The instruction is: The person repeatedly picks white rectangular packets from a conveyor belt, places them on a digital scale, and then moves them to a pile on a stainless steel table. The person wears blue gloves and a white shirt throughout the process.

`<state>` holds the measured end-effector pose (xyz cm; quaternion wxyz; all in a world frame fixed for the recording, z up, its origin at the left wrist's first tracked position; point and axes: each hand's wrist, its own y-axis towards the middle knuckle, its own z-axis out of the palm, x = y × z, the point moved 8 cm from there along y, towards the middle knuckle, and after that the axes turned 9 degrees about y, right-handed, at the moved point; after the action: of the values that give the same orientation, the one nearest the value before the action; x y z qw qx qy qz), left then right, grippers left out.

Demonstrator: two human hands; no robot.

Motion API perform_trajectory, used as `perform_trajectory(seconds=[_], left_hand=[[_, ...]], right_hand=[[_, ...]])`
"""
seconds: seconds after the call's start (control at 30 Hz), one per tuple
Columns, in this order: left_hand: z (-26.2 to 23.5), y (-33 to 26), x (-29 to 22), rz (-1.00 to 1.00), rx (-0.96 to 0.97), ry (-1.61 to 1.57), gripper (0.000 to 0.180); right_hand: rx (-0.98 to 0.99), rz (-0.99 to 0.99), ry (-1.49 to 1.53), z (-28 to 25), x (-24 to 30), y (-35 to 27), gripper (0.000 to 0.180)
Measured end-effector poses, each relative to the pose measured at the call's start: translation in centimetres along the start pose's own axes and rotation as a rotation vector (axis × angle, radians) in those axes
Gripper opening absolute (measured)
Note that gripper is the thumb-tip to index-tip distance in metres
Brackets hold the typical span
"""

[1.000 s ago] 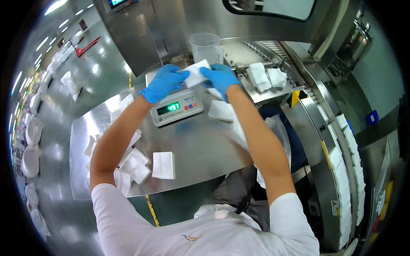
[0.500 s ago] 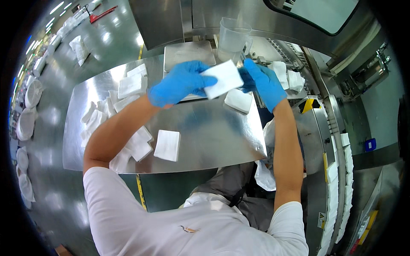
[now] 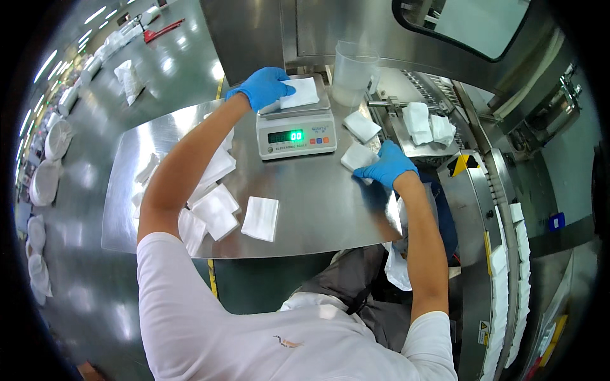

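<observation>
Resting on top of the scale (image 3: 296, 130), a white packet (image 3: 298, 94) is being pressed down by the left hand (image 3: 264, 87), which is gloved in blue; the fingers are being kept loosely curled over the packet's near edge rather than closed around it. The scale's lit green display is being shown just below that hand. A second white packet (image 3: 357, 157) is being touched by the right hand (image 3: 387, 166), also gloved in blue, on the steel table (image 3: 318, 209); the fingers are being laid flat on top of it, nearly straight, and whether the packet is being pinched cannot be told. Another packet (image 3: 361, 126) is lying just beyond the right hand, between it and a clear plastic jug (image 3: 353, 74) standing past the scale. Near the left forearm, a loose heap of packets (image 3: 213, 190) is being left on the table, with one packet (image 3: 260, 218) lying apart from it, toward the person's body. Beyond the right hand, two more packets (image 3: 427, 122) are being carried on a machine's tray (image 3: 406, 143).
</observation>
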<state>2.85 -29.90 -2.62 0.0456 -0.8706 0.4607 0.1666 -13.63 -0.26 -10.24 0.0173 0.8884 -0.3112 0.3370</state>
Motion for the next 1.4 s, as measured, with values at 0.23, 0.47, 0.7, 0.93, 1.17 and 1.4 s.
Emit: perform_trajectory(seconds=[0.23, 0.47, 0.7, 0.93, 1.17, 1.4], left_hand=[[0.4, -3.6, -7.9, 0.298, -0.262, -0.17, 0.047], [6.9, -6.2, -9.2, 0.234, 0.285, -0.82, 0.068], [-3.9, -5.7, -10.1, 0.268, -0.127, -0.532, 0.032], [-8.6, -2.5, -4.9, 0.292, -0.198, -0.44, 0.028], [-7.8, -1.0, -2.1, 0.256, -0.222, -0.37, 0.032], [-5.5, 0.9, -0.9, 0.293, -0.238, -0.346, 0.03]], right_hand=[[0.076, 0.043, 0.015, -0.9, -2.2, -3.0, 0.075], [0.067, -0.316, 0.428, -2.9, 4.3, -3.1, 0.061], [0.048, -0.524, 0.715, -5.6, 12.9, 2.8, 0.054], [0.204, -0.386, 0.575, -3.4, 18.7, 8.9, 0.049], [0.155, -0.382, 0.451, -1.3, 19.6, 12.3, 0.051], [0.079, -0.387, 0.317, 0.0, 18.0, 14.8, 0.048]])
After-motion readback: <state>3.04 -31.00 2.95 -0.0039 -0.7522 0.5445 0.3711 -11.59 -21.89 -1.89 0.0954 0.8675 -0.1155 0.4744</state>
